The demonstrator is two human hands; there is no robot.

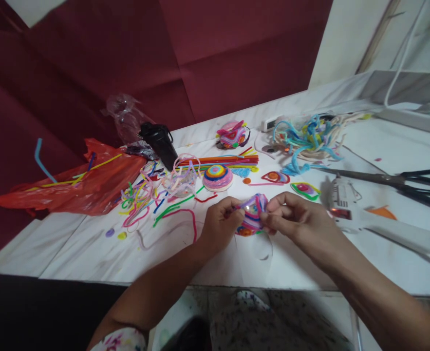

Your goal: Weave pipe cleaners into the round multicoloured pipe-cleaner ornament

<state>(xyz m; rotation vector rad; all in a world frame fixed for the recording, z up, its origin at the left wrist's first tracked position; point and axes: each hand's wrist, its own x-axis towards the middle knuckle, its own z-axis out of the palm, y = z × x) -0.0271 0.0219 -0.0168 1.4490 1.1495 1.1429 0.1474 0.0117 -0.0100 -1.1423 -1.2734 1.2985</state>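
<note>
Both hands hold a small craft piece (252, 214) covered in curved pink, purple and blue strips, just above the table's front part. My left hand (224, 219) pinches its left side between thumb and fingers. On the right side, the fingertips of my right hand (288, 214) close on its edge. An orange spot shows at the piece's lower end. Behind it rests a dome (217, 178) ringed in pink, blue, yellow and orange. Two flat eye-shaped pieces, one red and blue (275, 177) and one green-edged (305, 190), lie to the right.
A white glue gun (346, 204) and black-handled scissors (393, 179) lie at right. Tangled blue and cream strips (313, 139) sit behind. Left are loose coloured strips (138, 202), a red plastic bag (90, 185) and a black bottle (159, 144). A finished-looking colourful piece (233, 135) stands at the back.
</note>
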